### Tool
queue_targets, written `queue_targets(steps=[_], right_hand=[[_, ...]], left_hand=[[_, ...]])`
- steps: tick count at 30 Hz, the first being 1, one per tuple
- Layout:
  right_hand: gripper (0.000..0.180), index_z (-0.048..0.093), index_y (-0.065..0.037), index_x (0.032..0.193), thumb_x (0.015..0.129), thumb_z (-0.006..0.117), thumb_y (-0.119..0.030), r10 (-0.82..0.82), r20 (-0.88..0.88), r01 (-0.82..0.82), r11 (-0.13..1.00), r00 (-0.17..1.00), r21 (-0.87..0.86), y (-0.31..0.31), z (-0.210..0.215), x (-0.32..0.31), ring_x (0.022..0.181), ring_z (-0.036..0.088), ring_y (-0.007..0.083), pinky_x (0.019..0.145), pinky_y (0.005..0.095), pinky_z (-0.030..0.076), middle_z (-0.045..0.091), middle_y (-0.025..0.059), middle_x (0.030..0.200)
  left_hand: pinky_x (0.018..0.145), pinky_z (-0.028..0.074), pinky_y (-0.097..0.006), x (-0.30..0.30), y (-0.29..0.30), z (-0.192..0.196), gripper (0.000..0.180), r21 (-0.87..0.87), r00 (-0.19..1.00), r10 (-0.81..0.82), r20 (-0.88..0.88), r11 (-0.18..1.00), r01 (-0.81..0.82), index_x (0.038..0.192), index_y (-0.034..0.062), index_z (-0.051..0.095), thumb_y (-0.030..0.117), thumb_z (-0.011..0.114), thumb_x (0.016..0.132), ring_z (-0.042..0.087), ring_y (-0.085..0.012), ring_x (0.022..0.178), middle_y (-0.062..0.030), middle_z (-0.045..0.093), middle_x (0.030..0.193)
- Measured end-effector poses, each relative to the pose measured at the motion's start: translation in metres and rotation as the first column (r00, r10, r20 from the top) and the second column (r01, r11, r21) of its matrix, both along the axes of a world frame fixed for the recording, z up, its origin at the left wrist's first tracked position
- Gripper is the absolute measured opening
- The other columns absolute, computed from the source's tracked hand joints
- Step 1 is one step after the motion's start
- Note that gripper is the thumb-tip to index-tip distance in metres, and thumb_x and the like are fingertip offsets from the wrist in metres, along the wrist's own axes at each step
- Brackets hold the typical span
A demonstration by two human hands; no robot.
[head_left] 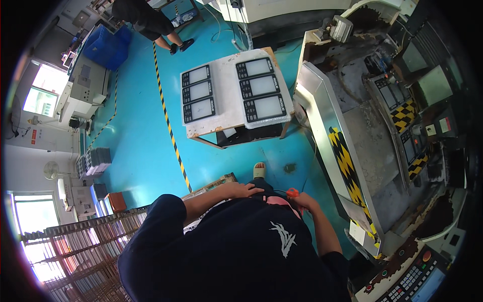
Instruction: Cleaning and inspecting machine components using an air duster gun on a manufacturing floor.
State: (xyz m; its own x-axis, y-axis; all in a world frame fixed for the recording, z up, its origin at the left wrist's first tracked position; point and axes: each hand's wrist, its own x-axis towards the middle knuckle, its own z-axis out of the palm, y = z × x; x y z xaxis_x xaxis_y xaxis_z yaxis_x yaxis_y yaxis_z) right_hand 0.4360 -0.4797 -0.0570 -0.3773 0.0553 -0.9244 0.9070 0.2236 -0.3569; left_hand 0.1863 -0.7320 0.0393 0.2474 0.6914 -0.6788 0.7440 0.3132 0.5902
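The floor [141,146] is painted bright teal and crossed by a yellow-and-black striped line [170,131]. Daylight glares through windows [40,93] on the left, beside white walls, a pale cabinet [83,90] and a blue crate [103,48]. A large grimy machine [372,141] with hazard-striped edges fills the right, and a small tabletop [226,85] with a white sheet stands mid-floor.
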Motion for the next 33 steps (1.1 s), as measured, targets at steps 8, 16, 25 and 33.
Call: queue_targets(steps=[8, 16, 25, 33], right_hand=[[0.05, 0.07, -0.003, 0.071, 0.088, 0.064, -0.049, 0.059, -0.011, -0.056, 0.984, 0.998, 0.167, -0.009, -0.011, -0.009, 0.048, 0.063, 0.0215, 0.046, 0.0344, 0.047, 0.065, 0.0104, 0.057], [0.049, 0.074, -0.001, 0.083, 0.088, 0.061, -0.047, 0.148, -0.061, -0.122, 0.942, 0.987, 0.314, -0.019, -0.03, -0.009, 0.074, 0.074, 0.0309, 0.072, 0.0429, 0.057, 0.073, 0.0157, 0.072], [0.05, 0.075, -0.004, 0.086, 0.088, 0.06, -0.051, 0.176, 0.016, -0.174, 0.949, 0.984, 0.262, -0.027, -0.04, -0.027, 0.079, 0.074, 0.0303, 0.077, 0.0425, 0.057, 0.074, 0.0135, 0.075], [0.049, 0.075, -0.001, 0.086, 0.086, 0.06, -0.048, 0.209, -0.01, -0.202, 0.955, 0.978, 0.216, -0.035, -0.043, -0.069, 0.079, 0.074, 0.031, 0.075, 0.0423, 0.057, 0.074, 0.0147, 0.077]], left_hand=[[0.103, 0.049, -0.052, 0.004, -0.004, 0.003, 0.061, -0.009, 1.0, 0.002, 0.008, 1.0, -0.001, 0.16, 0.0336, 0.017, 0.04, 0.043, 0.104, 0.058, -0.0457, 0.124, -0.0261, 0.031, 0.158], [0.1, 0.051, -0.052, 0.002, -0.023, -0.002, 0.069, 0.074, 0.999, -0.028, -0.039, 0.997, 0.031, 0.159, 0.032, 0.016, 0.028, 0.052, 0.1, 0.06, -0.0462, 0.12, -0.0294, 0.031, 0.156], [0.102, 0.049, -0.051, -0.003, -0.04, 0.026, 0.073, 0.021, 0.996, 0.089, 0.013, 0.996, -0.09, 0.159, 0.0297, 0.015, 0.032, 0.055, 0.098, 0.058, -0.0468, 0.122, -0.0301, 0.03, 0.156], [0.104, 0.047, -0.051, -0.006, -0.078, 0.023, 0.067, 0.013, 0.967, 0.253, -0.004, 0.967, -0.253, 0.159, 0.03, 0.017, 0.043, 0.048, 0.101, 0.052, -0.0458, 0.131, -0.0237, 0.032, 0.156]])
